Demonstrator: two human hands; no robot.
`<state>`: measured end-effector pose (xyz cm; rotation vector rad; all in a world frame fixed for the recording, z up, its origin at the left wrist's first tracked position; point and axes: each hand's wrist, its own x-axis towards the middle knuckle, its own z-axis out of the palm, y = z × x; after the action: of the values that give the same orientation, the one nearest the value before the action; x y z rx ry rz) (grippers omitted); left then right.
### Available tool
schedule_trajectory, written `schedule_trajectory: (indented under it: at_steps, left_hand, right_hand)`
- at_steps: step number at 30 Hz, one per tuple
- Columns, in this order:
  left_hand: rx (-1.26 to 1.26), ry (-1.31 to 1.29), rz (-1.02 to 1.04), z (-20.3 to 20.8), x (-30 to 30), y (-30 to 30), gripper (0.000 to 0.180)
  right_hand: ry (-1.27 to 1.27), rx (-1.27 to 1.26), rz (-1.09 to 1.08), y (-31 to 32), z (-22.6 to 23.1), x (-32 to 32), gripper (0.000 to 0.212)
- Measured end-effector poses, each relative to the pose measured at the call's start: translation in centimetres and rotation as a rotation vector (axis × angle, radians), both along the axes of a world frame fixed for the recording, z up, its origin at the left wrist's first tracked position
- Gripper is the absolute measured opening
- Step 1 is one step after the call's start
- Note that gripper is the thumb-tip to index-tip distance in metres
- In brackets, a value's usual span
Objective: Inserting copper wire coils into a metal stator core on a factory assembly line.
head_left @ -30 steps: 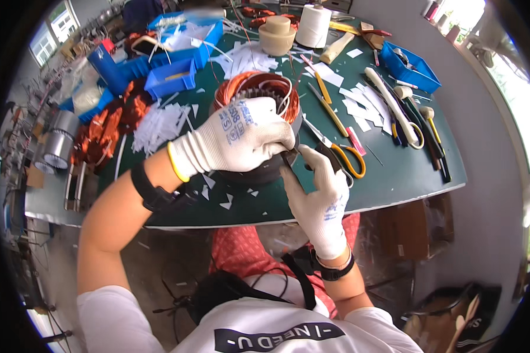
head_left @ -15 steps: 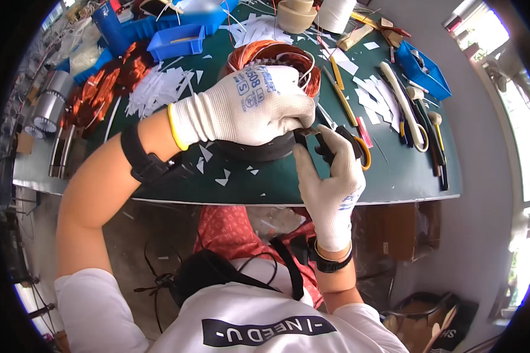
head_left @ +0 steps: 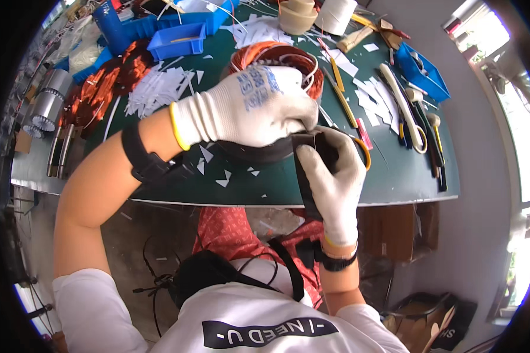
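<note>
My left hand (head_left: 265, 109), in a white knit glove, lies across a ring-shaped motor stator with copper windings (head_left: 262, 52). Its fingers are pinched together; what sits between the tips is hidden. The stator rests on a dark round base (head_left: 256, 152), mostly covered by that hand. Just right of it, my right hand (head_left: 338, 188), gloved likewise, grips a bent black strip (head_left: 305, 188) between thumb and fingers. The strip's upper end meets my left fingertips, and its lower end hangs toward the table edge. Behind the right hand shows the yellow loop of scissors (head_left: 365, 154).
White paper slips (head_left: 159, 88) and copper coils (head_left: 97, 94) lie at left. Blue trays (head_left: 176, 44) stand at the back; another blue tray (head_left: 421, 73) is at right. Yellow-handled tools (head_left: 346, 106) and a white curved tool (head_left: 403, 106) lie on the green table (head_left: 229, 191).
The black strip in my right hand has turned, so its flat face shows and it hangs lower. My right hand has rotated slightly; the left stays nearly in place.
</note>
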<state>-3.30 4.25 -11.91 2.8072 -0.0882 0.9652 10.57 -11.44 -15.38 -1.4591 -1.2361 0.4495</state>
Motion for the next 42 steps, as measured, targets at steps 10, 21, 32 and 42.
schedule_trajectory:
  at_steps: [10, 21, 32, 42]
  left_hand:
    - [-0.095, 0.117, -0.038, 0.2, 0.1, -0.2, 0.006]
    - [-0.071, 0.057, -0.013, -0.6, 0.4, -0.2, 0.007]
    - [-0.012, 0.014, -0.022, -0.3, 0.5, -0.3, 0.01]
    - [-0.077, 0.076, -0.012, -0.3, 0.3, -0.5, 0.007]
  right_hand:
    - [1.023, -0.202, 0.572, -0.7, -3.4, 2.2, 0.043]
    - [0.41, -0.055, 0.074, -1.2, -1.5, 0.1, 0.034]
    - [-0.569, 0.222, -0.23, -1.3, -1.8, -0.2, 0.04]
    - [-0.328, 0.075, -0.128, -3.1, -3.2, 0.2, 0.038]
